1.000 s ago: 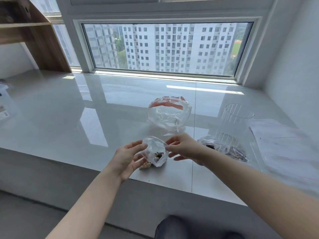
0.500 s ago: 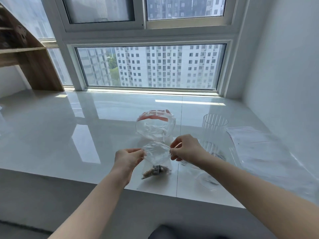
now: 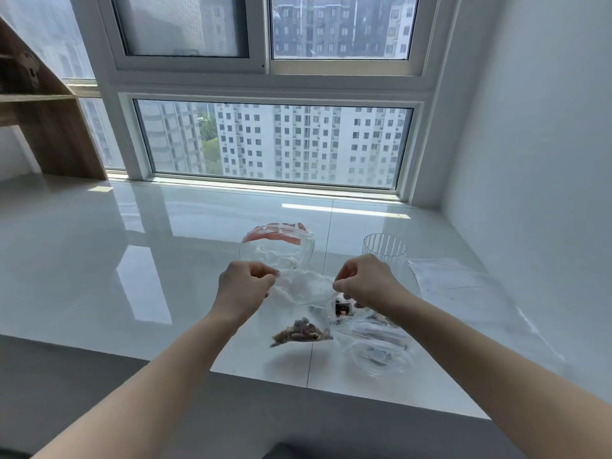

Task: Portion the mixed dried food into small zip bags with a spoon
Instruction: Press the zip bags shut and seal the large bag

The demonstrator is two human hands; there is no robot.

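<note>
Left hand [image 3: 244,287] and right hand [image 3: 366,282], apparently pinching zip bag [image 3: 303,308] top corners aloft.

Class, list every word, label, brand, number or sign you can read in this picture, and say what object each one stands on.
No text can be read anywhere in the picture.
Small clear zip bag of mixed dried food, held by the left hand and right hand: no print shows.
Large clear bag with a red strip: no print legible.
Ribbed clear glass: no marking.
Flat clear plastic bags: faint marks, too blurred to read.
</note>
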